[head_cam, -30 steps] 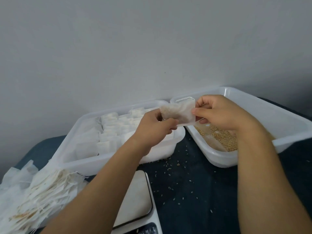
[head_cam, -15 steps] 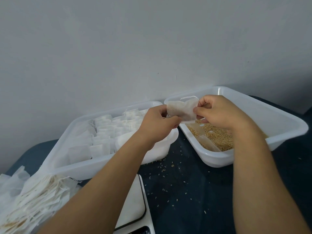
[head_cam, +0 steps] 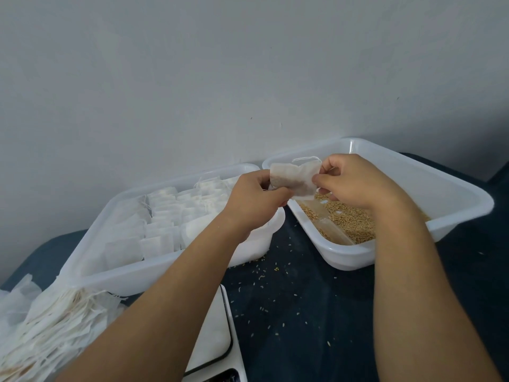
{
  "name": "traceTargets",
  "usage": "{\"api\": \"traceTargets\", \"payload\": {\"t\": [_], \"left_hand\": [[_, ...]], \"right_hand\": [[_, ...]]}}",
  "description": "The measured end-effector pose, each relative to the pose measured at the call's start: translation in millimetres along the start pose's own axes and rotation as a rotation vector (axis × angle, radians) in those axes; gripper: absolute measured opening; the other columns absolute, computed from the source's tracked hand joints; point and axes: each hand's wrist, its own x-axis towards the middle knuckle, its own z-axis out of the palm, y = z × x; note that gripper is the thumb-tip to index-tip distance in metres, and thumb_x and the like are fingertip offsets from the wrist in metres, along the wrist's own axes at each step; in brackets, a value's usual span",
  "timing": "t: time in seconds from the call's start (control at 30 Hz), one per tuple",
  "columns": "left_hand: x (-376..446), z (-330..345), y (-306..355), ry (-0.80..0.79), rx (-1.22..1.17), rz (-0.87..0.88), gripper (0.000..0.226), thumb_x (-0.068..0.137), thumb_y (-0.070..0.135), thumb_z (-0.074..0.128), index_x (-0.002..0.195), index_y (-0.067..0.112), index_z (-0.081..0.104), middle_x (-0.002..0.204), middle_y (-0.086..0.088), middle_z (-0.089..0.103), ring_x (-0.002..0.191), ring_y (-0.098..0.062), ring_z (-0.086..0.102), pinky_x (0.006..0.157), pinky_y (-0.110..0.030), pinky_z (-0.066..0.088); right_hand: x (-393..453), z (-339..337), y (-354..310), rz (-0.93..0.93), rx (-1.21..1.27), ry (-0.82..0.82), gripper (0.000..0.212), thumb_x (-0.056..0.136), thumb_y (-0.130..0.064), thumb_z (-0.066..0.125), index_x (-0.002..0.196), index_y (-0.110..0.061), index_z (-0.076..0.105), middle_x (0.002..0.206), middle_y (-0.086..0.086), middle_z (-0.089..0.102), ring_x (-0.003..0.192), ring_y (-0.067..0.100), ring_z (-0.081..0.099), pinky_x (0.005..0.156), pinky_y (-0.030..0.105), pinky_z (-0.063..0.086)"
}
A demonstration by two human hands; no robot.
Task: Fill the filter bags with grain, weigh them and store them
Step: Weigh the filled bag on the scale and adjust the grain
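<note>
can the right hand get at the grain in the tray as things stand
Probably yes, once freed: the right hand hovers directly over the grain in the open white tray, nothing between. But its grip pinches the filter bag, shared with the left hand.

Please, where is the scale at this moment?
In the head view the scale lies at the bottom edge, left of centre, partly under the left forearm, in front of the tray of filled bags and right of the empty bags.

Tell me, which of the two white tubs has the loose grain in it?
The right tub, under the right hand. Golden grain covers its floor, while the left tub holds only rows of white bags.
</note>
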Motion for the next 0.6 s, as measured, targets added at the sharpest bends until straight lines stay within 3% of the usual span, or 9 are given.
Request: {"api": "traceTargets", "payload": {"t": [0.1,0.17,0.3,0.43,0.5,0.6], "left_hand": [[0,0,-1,-0.001,-0.002,-0.001,0.013,0.086,0.007,0.069,0.097,0.010,0.077,0.086,-0.016,0.071,0.079,-0.016,0.063,0.096,-0.055,0.056],[1,0,-1,-0.002,-0.006,-0.005,0.014,0.086,0.006,0.069,0.097,0.010,0.078,0.088,-0.018,0.071,0.079,-0.016,0.063,0.097,-0.055,0.056],[0,0,-3,-0.020,-0.022,-0.009,0.014,0.085,0.009,0.068,0.097,0.010,0.077,0.081,-0.012,0.066,0.078,-0.016,0.059,0.096,-0.055,0.054],[0,-1,-3,-0.028,-0.040,-0.008,0.014,0.087,0.009,0.069,0.097,0.013,0.078,0.097,-0.023,0.070,0.082,-0.017,0.063,0.097,-0.056,0.055],[0,0,-3,-0.035,-0.059,-0.010,0.016,0.088,0.007,0.069,0.098,0.013,0.078,0.101,-0.024,0.070,0.084,-0.016,0.064,0.097,-0.055,0.056],[0,2,-3,-0.045,-0.087,-0.017,0.017,0.088,0.006,0.068,0.100,0.013,0.078,0.103,-0.024,0.070,0.085,-0.016,0.065,0.099,-0.054,0.055]], "right_hand": [[1,1,1,0.007,-0.018,-0.014,0.002,0.093,-0.024,0.069,0.091,-0.023,0.069,0.088,-0.002,0.076,0.092,0.020,0.073,0.091,0.052,0.058],[1,0,2,0.006,-0.018,-0.030,0.003,0.093,-0.026,0.069,0.095,-0.026,0.070,0.092,-0.003,0.076,0.093,0.019,0.073,0.091,0.052,0.059],[-2,-1,1,-0.021,0.048,-0.112,0.025,0.087,-0.028,0.076,0.111,-0.033,0.072,0.103,-0.009,0.076,0.099,0.015,0.072,0.089,0.045,0.060],[-7,1,-3,-0.050,0.110,-0.136,0.045,0.064,-0.046,0.087,0.104,-0.032,0.072,0.092,-0.011,0.078,0.085,0.012,0.072,0.074,0.034,0.054],[-8,1,-4,-0.058,0.106,-0.126,0.061,0.050,-0.060,0.083,0.103,-0.030,0.072,0.090,-0.012,0.078,0.080,0.010,0.071,0.072,0.033,0.052],[-11,2,-6,-0.077,0.100,-0.156,0.054,0.059,-0.059,0.088,0.101,-0.029,0.072,0.091,-0.010,0.078,0.080,0.008,0.071,0.072,0.038,0.054]]}}
